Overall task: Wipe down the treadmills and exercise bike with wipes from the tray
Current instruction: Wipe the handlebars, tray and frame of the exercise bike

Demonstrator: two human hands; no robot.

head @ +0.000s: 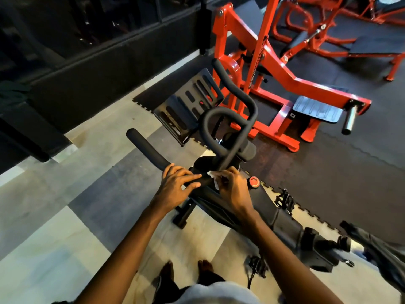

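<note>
Hands meet at the middle of the exercise bike (pixel 285 222), seen from above. Left hand (pixel 177 187): fingers curled over the bike's black padded handlebar (pixel 149 150), grasping it where the left horn joins the centre. Right hand (pixel 233 190): just beside the left, fingers bent and pinching a small crumpled white wipe (pixel 214 179), which is pressed against the bar at the foot of its central loop. Wipe: between the two hands, touching the bar, partly hidden by the right fingers. Beyond the loop, at the bike's front, a black slotted plate (pixel 188 106) stands tilted towards the viewer. A round red knob (pixel 254 182) sits on the bike's frame just right of the right hand. One black pedal (pixel 285 200) shows on the far side of the frame, another (pixel 257 265) on the near side. An orange steel weight machine (pixel 274 69) stands past the bike's front end on dark rubber matting (pixel 339 172). The bike's near side stands over a pale and grey tiled floor (pixel 65 194), where the person's bare feet (pixel 205 266) are planted.
</note>
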